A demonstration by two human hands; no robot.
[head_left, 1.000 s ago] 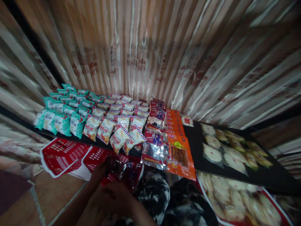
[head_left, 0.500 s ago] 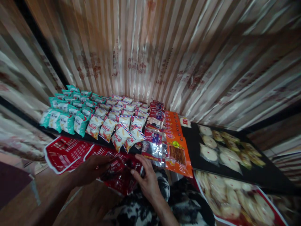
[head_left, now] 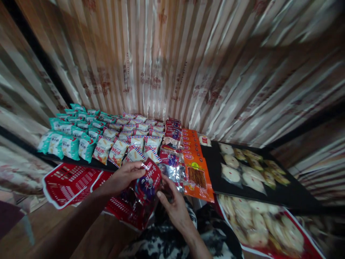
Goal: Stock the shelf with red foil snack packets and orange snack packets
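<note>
Between my two hands is a shiny dark red and purple snack packet (head_left: 148, 182), tilted above a red basket. My left hand (head_left: 128, 176) pinches its upper left edge, thumb on the front. On its right side my right hand (head_left: 172, 203) has its fingers curled behind the edge, partly hidden, with the thumb near the front. Just beyond lie matching red packets (head_left: 170, 158) in an overlapping row on the black shelf. White snack bags (head_left: 118, 151) with striped edges stand to their left, and flat orange packets (head_left: 198, 176) lie to their right.
Teal snack bags (head_left: 70, 146) fill the shelf's left end. Round white packaged pieces (head_left: 231, 173) and yellowish packs (head_left: 253, 162) lie on the black shelf (head_left: 223, 189) at right. Below are a red basket (head_left: 71, 181) and another holding pale packs (head_left: 258, 223). A pleated curtain (head_left: 161, 57) hangs behind.
My left hand has risen and moved right out of the basket area, lifting the red packet into clear view. My right hand has closed in on the packet's side. The view has shifted slightly.
</note>
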